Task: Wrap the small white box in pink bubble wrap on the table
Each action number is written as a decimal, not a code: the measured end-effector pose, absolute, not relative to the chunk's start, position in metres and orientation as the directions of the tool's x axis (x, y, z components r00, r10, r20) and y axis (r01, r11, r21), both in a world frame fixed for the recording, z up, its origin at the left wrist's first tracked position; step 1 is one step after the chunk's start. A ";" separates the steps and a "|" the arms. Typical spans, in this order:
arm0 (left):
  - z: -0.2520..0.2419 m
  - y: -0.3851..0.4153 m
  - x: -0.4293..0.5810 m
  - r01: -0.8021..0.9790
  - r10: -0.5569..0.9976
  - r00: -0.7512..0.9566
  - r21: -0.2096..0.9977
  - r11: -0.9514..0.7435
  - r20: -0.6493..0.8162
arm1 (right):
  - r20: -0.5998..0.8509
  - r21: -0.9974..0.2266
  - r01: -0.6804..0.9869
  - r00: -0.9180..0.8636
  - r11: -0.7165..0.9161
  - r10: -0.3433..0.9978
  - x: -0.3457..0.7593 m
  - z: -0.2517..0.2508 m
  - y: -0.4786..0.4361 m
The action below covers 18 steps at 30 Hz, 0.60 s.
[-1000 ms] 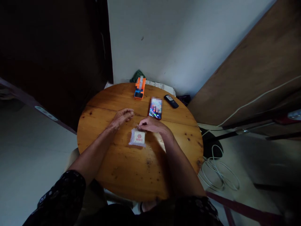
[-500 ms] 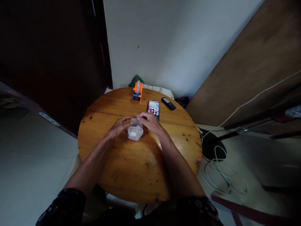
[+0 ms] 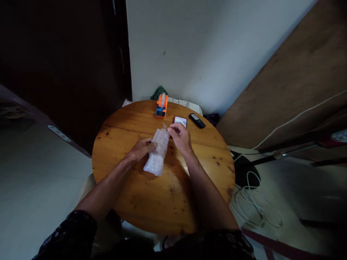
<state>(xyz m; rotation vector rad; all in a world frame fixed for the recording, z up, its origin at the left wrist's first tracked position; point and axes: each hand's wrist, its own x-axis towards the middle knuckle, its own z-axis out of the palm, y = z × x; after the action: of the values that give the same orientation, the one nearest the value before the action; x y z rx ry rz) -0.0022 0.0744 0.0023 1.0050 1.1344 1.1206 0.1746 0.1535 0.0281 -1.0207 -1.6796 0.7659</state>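
Observation:
A long sleeve of translucent bubble wrap (image 3: 159, 153) is held tilted over the round wooden table. My left hand (image 3: 143, 148) grips its left edge, thumb on top and fingers beneath. At the far end, a small clear strip that looks like tape (image 3: 164, 126) sticks up. My right hand (image 3: 181, 138) is closed in a pinch beside that end, its fingertips at the strip. What lies inside the wrap cannot be made out.
On the wooden table (image 3: 130, 202) stand an orange tape dispenser (image 3: 162, 105), a phone (image 3: 180, 120) partly behind my right hand, and a black handheld device (image 3: 197, 120). A wall (image 3: 189, 54) rises behind. Coiled white cable (image 3: 255, 204) lies on the floor at right.
The bubble wrap was seen end-on with something white inside; now it is turned and its long side faces me. My right hand has shifted right and covers more of the phone.

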 end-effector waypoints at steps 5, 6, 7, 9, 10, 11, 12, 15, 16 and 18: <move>0.002 0.078 -0.002 -0.199 0.983 -0.055 0.967 0.161 -0.175 | 0.189 -0.811 0.431 -0.447 0.396 0.874 0.172 0.046 0.135; 0.003 0.078 -0.002 -0.223 0.981 -0.069 0.961 0.162 -0.181 | 0.124 -0.779 0.485 -0.502 0.397 0.856 0.169 0.047 0.131; 0.004 0.078 -0.002 -0.254 0.980 -0.074 0.954 0.163 -0.187 | 0.074 -0.737 0.544 -0.525 0.401 0.848 0.166 0.048 0.127; 0.005 0.078 -0.002 -0.317 0.978 -0.068 0.934 0.166 -0.197 | 0.032 -0.651 0.639 -0.517 0.410 0.856 0.159 0.046 0.123; 0.005 0.078 -0.002 -0.341 0.977 -0.065 0.925 0.167 -0.201 | 0.034 -0.627 0.659 -0.510 0.416 0.860 0.156 0.044 0.123; 0.005 0.079 -0.002 -0.356 0.977 -0.068 0.920 0.166 -0.203 | 0.045 -0.626 0.656 -0.509 0.422 0.859 0.155 0.042 0.125; 0.004 0.080 -0.003 -0.363 0.975 -0.082 0.918 0.163 -0.205 | 0.062 -0.645 0.635 -0.512 0.426 0.857 0.155 0.040 0.128; 0.001 0.083 -0.005 -0.356 0.964 -0.153 0.922 0.150 -0.216 | 0.089 -0.765 0.522 -0.495 0.378 0.864 0.161 0.037 0.138; 0.000 0.084 -0.006 -0.356 0.959 -0.174 0.923 0.149 -0.222 | 0.073 -0.810 0.484 -0.476 0.330 0.876 0.165 0.036 0.141; -0.003 0.087 -0.007 -0.361 0.951 -0.201 0.920 0.151 -0.235 | 0.003 -0.885 0.423 -0.415 0.196 0.910 0.173 0.035 0.143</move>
<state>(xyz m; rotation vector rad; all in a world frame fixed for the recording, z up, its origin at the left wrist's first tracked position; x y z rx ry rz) -0.0067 0.0865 -0.0028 0.6819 1.2007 1.3744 0.1729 0.1426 0.0351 -1.2390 -1.9313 1.1630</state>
